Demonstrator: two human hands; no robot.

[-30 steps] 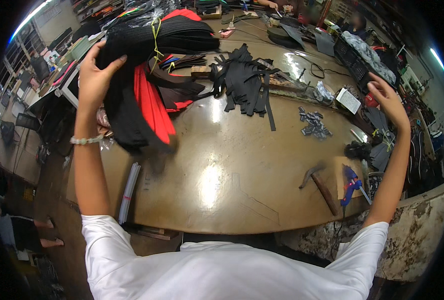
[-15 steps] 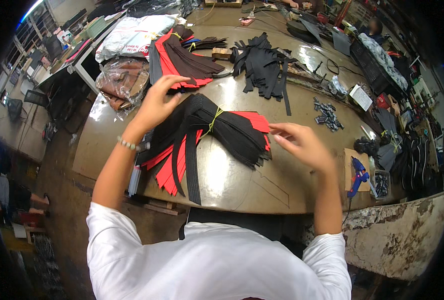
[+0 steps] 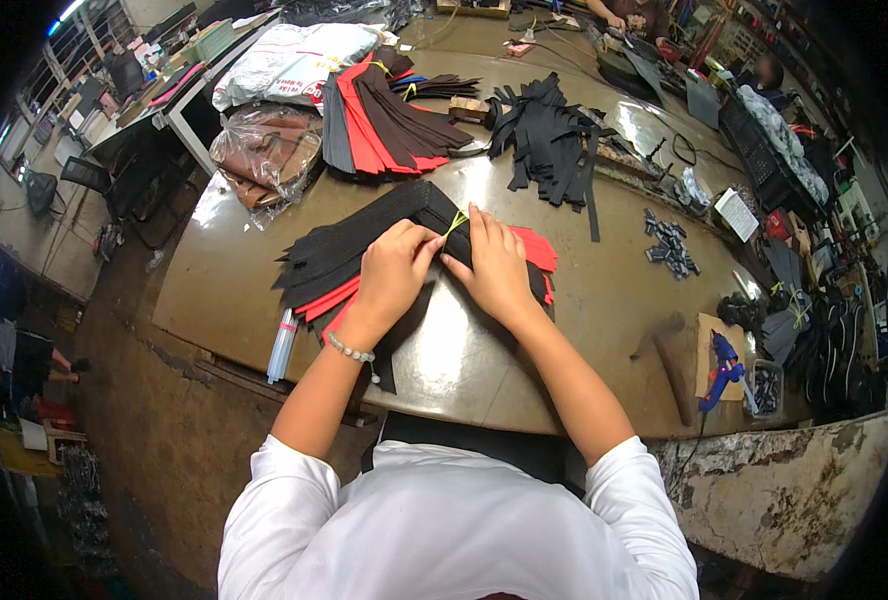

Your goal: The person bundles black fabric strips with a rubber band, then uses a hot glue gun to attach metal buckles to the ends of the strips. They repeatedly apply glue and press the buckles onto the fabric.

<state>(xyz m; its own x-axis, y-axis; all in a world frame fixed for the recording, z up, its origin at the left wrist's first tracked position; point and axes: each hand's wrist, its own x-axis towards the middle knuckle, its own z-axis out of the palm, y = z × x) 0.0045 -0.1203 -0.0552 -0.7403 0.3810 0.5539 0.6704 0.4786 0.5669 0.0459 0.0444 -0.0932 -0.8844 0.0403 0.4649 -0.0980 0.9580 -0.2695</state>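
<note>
A bundle of black and red flat strips (image 3: 349,245) lies on the table in front of me, cinched by a thin yellow-green tie (image 3: 456,222). My left hand (image 3: 394,272) is closed, its thumb and forefinger pinching at the tie's lower end. My right hand (image 3: 496,268) grips the bundle just right of the tie, fingers on top and thumb toward my left hand. Red strip ends (image 3: 537,250) stick out beyond my right hand. My forearms and left hand cover part of the strips' lower ends.
Behind lie a tied brown, red and grey strip bundle (image 3: 394,125) and loose black strips (image 3: 549,140). A plastic-wrapped brown bundle (image 3: 269,155) is at left. Small dark pieces (image 3: 671,245) and a blue glue gun (image 3: 722,368) lie at right. Clear sticks (image 3: 282,345) sit near the front edge.
Both hands have come inward to the bundle's tie; the left moved down and right, the right moved left. The fingers have closed there. The whole view has shifted slightly.
</note>
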